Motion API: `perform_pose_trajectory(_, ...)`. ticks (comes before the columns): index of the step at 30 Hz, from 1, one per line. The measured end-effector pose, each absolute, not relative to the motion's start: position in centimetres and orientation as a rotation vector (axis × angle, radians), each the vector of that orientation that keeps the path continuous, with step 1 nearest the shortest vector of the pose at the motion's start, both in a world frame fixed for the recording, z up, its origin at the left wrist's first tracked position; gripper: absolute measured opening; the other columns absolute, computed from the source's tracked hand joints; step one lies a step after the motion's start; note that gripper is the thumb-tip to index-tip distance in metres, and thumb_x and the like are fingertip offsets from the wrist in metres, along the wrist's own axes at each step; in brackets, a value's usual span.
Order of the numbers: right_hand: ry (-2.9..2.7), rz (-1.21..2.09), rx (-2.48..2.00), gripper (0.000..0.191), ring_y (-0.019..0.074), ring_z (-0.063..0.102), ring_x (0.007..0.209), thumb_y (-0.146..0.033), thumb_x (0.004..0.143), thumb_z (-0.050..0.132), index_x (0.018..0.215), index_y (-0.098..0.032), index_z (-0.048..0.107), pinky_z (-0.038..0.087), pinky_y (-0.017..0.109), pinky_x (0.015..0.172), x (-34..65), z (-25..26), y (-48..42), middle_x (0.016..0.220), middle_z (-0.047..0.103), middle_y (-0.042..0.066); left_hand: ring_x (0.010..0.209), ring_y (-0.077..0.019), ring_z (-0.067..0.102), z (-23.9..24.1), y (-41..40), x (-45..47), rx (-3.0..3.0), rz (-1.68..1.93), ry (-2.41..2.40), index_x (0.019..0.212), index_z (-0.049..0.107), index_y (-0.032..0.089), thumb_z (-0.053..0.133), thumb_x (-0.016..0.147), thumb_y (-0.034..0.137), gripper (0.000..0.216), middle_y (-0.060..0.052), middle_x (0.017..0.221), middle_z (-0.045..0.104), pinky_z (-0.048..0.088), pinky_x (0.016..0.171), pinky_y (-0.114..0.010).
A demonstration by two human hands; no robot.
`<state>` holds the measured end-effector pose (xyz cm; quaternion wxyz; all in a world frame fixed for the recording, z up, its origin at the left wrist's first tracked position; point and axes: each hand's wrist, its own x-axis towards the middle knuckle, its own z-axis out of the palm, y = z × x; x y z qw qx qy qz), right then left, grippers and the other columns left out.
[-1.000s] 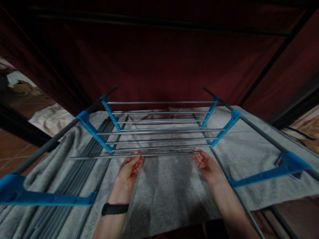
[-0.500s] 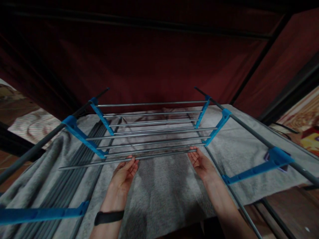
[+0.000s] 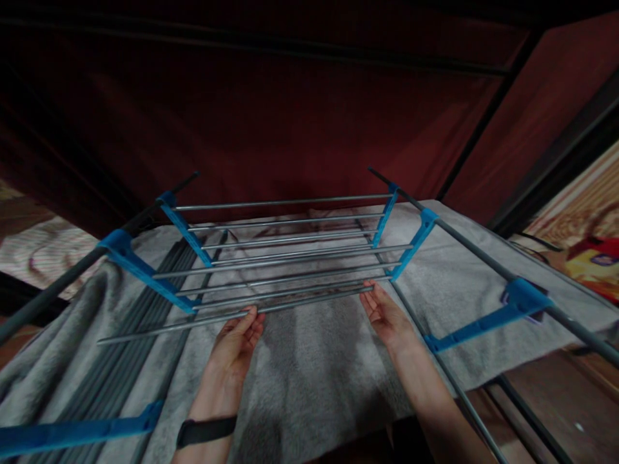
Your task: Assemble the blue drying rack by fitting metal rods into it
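Observation:
My left hand (image 3: pixel 238 340), below a black wristband (image 3: pixel 206 432) on that arm, pinches a thin grey metal rod (image 3: pixel 314 301) near its middle. At the rod's right end, the fingers of my right hand (image 3: pixel 387 316) are closed on it. The rod slants slightly, its free left end lower in view. Just beyond it stands a partly built rack with blue plastic brackets (image 3: pixel 414 246) joined by several crosswise rods (image 3: pixel 285 259). Nearer me, a left blue bracket (image 3: pixel 77 433) and a right blue bracket (image 3: pixel 476 327) have no rod between them.
A bundle of loose grey rods (image 3: pixel 113 351) lies at the left on a grey blanket (image 3: pixel 309 386). Long side poles (image 3: pixel 476 248) run along both sides of the rack. Dark red panels (image 3: pixel 290 122) rise behind it. At the far right is a yellow-and-red package (image 3: pixel 592 265).
The view has shifted a little, so the rack sits slightly further left. Both hands keep hold of the rod, whose left end appears lower.

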<state>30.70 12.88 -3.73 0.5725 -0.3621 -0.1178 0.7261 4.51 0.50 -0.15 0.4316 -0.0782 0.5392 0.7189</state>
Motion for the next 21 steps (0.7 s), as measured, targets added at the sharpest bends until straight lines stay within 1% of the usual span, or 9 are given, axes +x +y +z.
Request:
perform_pose_trajectory(3,-0.270,1.710,-0.869,0.011,0.0099,0.070,0.085,-0.015,0.081,0.071,0.091,-0.019,0.068,0.059,0.023,0.082,30.6,-3.7,12.9,0.091,0.074,0.000,0.060,-0.0111,0.069,-0.4,0.6,4.5,-0.199,1.795,1.338,0.064,0.058,0.013,0.061,0.082,-0.004,0.025,0.000,0.064,0.067,0.054,0.054,-0.017)
perform_pose_trajectory(6,-0.221,1.736,-0.880,0.005,0.0100,0.070,0.083,-0.018,0.087,0.064,0.091,-0.019,0.067,0.059,0.023,0.080,30.7,-3.4,13.1,0.089,0.073,0.000,0.060,-0.0110,0.069,-0.6,0.5,4.3,-0.175,1.790,1.325,0.071,0.063,0.013,0.060,0.081,-0.006,0.021,0.000,0.065,0.068,0.055,0.054,-0.017)
perform_pose_trajectory(7,-0.191,1.750,-0.880,0.007,0.0103,0.070,0.081,-0.019,0.090,0.059,0.091,-0.019,0.066,0.059,0.024,0.078,30.8,-3.3,13.1,0.089,0.073,0.001,0.059,-0.0109,0.068,-0.7,0.5,4.2,-0.166,1.783,1.320,0.073,0.064,0.013,0.060,0.080,-0.006,0.021,0.000,0.065,0.068,0.055,0.054,-0.017)
perform_pose_trajectory(9,-0.114,1.778,-0.892,0.018,0.0110,0.069,0.076,-0.022,0.095,0.048,0.090,-0.018,0.065,0.060,0.026,0.073,31.0,-3.0,13.3,0.084,0.072,0.001,0.058,-0.0108,0.068,-0.8,0.5,4.0,-0.152,1.773,1.316,0.074,0.065,0.012,0.059,0.080,-0.007,0.021,-0.001,0.065,0.067,0.055,0.054,-0.017)
perform_pose_trajectory(11,-0.040,1.805,-0.918,0.025,0.0107,0.067,0.068,-0.023,0.098,0.041,0.089,-0.017,0.064,0.059,0.026,0.067,31.1,-2.7,13.4,0.077,0.070,0.001,0.059,-0.0113,0.068,-0.8,0.5,3.8,-0.127,1.749,1.315,0.074,0.065,0.012,0.058,0.080,-0.007,0.021,-0.001,0.065,0.067,0.055,0.054,-0.017)
perform_pose_trajectory(13,0.007,1.829,-0.917,0.026,0.0095,0.064,0.061,-0.022,0.098,0.040,0.088,-0.017,0.063,0.057,0.024,0.062,31.2,-2.5,13.4,0.071,0.068,0.000,0.060,-0.0118,0.068,-0.8,0.4,3.7,-0.105,1.724,1.319,0.075,0.066,0.012,0.058,0.080,-0.007,0.021,-0.002,0.066,0.067,0.056,0.054,-0.017)
perform_pose_trajectory(15,0.034,1.855,-0.869,0.024,0.0085,0.062,0.058,-0.021,0.097,0.041,0.088,-0.017,0.063,0.055,0.022,0.061,31.2,-2.4,13.3,0.069,0.066,-0.001,0.060,-0.0119,0.068,-0.6,0.4,3.7,-0.097,1.706,1.330,0.075,0.066,0.011,0.057,0.080,-0.007,0.021,-0.002,0.066,0.067,0.056,0.054,-0.017)
perform_pose_trajectory(21,0.094,1.994,-0.707,0.020,0.0081,0.059,0.058,-0.018,0.094,0.041,0.092,-0.016,0.061,0.053,0.019,0.057,31.5,-1.7,13.1,0.072,0.063,0.000,0.060,-0.0106,0.066,0.1,0.2,3.5,-0.136,1.740,1.346,0.072,0.065,0.011,0.054,0.082,-0.007,0.024,-0.003,0.066,0.066,0.058,0.058,-0.019)
